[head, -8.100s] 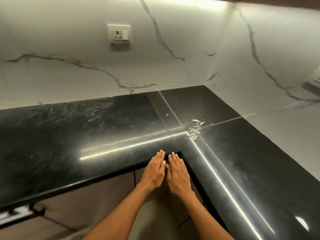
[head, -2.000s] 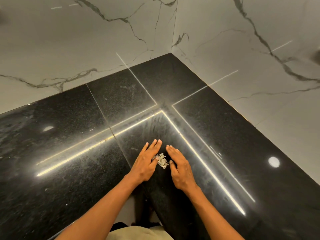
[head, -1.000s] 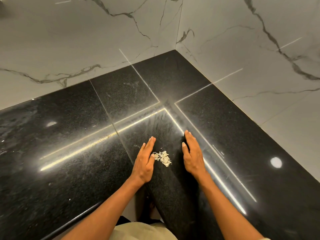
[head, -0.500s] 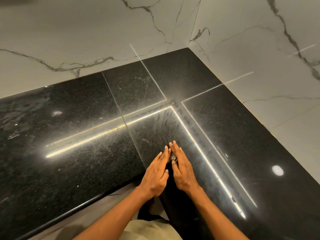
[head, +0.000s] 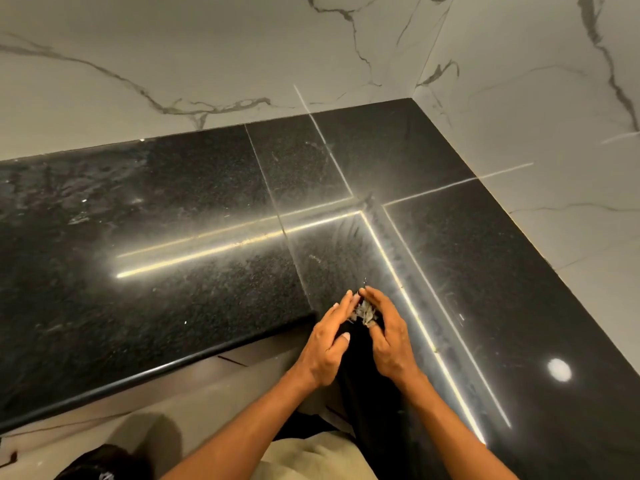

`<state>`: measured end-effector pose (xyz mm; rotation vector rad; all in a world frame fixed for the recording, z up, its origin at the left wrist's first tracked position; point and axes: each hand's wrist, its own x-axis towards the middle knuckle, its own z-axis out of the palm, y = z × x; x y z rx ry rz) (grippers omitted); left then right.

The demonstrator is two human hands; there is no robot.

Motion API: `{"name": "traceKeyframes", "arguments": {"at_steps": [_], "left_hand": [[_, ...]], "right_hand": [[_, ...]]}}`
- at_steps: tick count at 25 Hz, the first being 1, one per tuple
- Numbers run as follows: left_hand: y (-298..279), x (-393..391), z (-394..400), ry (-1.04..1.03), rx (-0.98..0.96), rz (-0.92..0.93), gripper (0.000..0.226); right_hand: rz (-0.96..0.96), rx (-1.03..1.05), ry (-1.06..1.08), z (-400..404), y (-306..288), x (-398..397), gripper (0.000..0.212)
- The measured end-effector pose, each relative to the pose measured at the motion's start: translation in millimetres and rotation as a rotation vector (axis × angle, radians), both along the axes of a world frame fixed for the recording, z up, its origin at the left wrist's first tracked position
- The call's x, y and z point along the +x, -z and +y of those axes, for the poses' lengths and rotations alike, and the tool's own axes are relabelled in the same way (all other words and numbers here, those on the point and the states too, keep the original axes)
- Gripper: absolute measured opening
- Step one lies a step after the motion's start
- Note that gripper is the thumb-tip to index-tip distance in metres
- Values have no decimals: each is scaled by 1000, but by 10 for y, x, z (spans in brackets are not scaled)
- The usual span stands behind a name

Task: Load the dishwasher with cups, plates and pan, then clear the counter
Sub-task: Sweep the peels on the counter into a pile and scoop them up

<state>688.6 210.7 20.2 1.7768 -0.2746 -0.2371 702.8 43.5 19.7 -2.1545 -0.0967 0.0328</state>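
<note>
A small pile of pale food scraps (head: 364, 311) lies on the black stone counter (head: 194, 292), right at the inner corner of its L-shaped front edge. My left hand (head: 327, 344) and my right hand (head: 389, 336) stand on either side of the pile, palms facing each other and fingertips nearly meeting beyond it. The fingers of both hands are almost straight and press the scraps together between them. No cups, plates, pan or dishwasher are in view.
White marble walls (head: 214, 57) meet in a corner at the back right. The glossy counter reflects light strips and a round lamp spot (head: 559, 369). Pale cabinet fronts (head: 194, 386) run below the counter's edge. A dark object (head: 97, 462) sits at the bottom left.
The hands reached the scraps far back on the counter, swept them toward the front corner, and have closed in around the pile, which now sits at the edge.
</note>
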Motion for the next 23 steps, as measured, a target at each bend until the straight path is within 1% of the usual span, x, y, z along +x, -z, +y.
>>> {"name": "traceKeyframes", "arguments": {"at_steps": [2, 5, 7, 10, 12, 14, 16, 18, 20, 21, 23], "left_hand": [[2, -30, -30, -132, -80, 24, 73], [41, -126, -165, -338, -114, 6, 72], [70, -196, -266, -453, -136, -10, 72], [173, -354, -453, -611, -174, -29, 73], [199, -445, -585, -685, -241, -22, 71], [211, -474, -657, -759, -343, 19, 67], [245, -465, -667, -816, -438, 18, 64], [310, -456, -666, -836, -548, -27, 60], [394, -444, -653, -850, -693, -51, 57], [435, -439, -646, -862, -766, -52, 56], [489, -439, -631, -876, -915, -46, 56]], "right_hand": [[-7, -18, 4, -26, -28, 123, 63], [0, -110, -55, -53, -3, 262, 67], [-10, -161, -92, -57, 37, 285, 65], [1, -128, -148, -68, 34, 123, 66], [-7, -79, -184, -113, 39, -42, 68], [-31, -9, -222, -190, 16, -127, 67], [-58, 41, -216, -264, -8, -16, 62], [-95, 31, -225, -289, 2, 278, 64], [-50, 25, -269, -247, 46, 546, 68], [-29, 14, -296, -220, 79, 608, 69], [-46, -11, -345, -220, 122, 565, 66]]}}
